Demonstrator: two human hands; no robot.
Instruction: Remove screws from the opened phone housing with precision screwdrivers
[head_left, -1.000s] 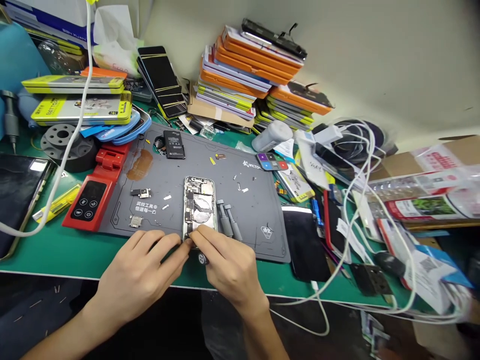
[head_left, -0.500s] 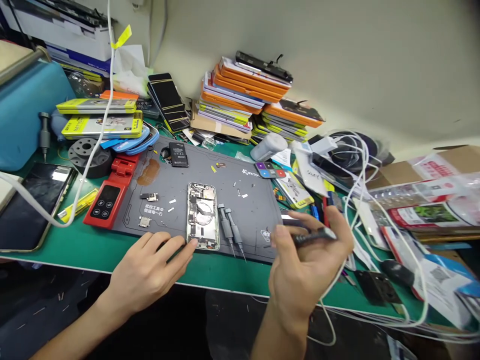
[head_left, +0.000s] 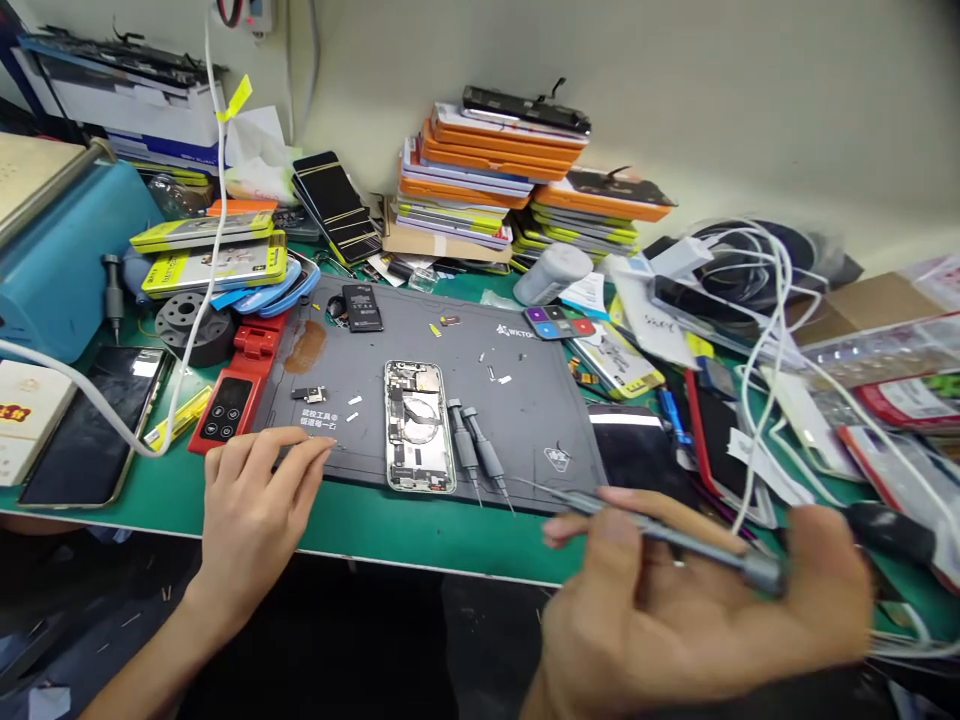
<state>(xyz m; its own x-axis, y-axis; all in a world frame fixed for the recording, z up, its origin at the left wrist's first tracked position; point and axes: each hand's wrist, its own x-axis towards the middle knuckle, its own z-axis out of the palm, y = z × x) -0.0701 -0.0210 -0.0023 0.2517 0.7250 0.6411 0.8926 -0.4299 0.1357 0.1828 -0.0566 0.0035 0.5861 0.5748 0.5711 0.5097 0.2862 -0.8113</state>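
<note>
In the head view, an opened phone [head_left: 420, 425] with its inner parts bare lies on the grey mat [head_left: 540, 400]. My left hand [head_left: 259, 495] is left of it, over the mat's front edge. Its thumb and fingertips are pinched together; what they hold, if anything, is too small to make out. My right hand [head_left: 675, 610] holds a slim grey screwdriver [head_left: 675, 535], its thin tip pointing left over the mat's front right corner. Two more screwdrivers [head_left: 477, 445] lie beside the phone. A loose battery [head_left: 363, 308] rests at the mat's back left.
A red device with buttons [head_left: 232, 400] borders the mat on the left, near a dark phone [head_left: 101, 425]. Stacked orange boxes [head_left: 502, 150] stand at the back. White cables [head_left: 780, 290] and packets crowd the right side. Small metal parts [head_left: 309, 394] lie on the mat.
My left hand has moved left, away from the phone's lower edge. My right hand has come nearer and to the right, and the screwdriver's tip now points left. The view has shifted slightly.
</note>
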